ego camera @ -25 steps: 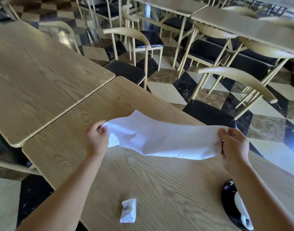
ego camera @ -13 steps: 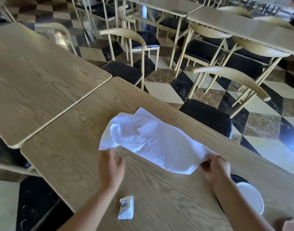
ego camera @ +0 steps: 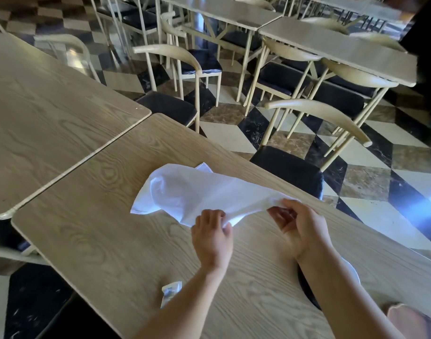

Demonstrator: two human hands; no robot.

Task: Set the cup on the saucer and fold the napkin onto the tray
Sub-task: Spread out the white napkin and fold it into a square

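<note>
A white cloth napkin [ego camera: 197, 192] lies loosely bunched on the wooden table [ego camera: 106, 236], its near edge lifted. My left hand [ego camera: 213, 237] pinches that near edge from below. My right hand [ego camera: 301, 227] grips the napkin's right end just above the table. A dark round tray [ego camera: 307, 289] with a white dish [ego camera: 352, 271] on it sits under my right forearm, mostly hidden. No cup shows in this view.
A small white sachet [ego camera: 170, 291] lies near the table's front edge beside my left forearm. A second table [ego camera: 38, 113] adjoins on the left. Chairs with black seats [ego camera: 290, 170] stand along the far edge on a checkered floor.
The napkin was stretched in the air, then laid down on the table. My left hand has moved right to the near edge, and both hands now hold it close together.
</note>
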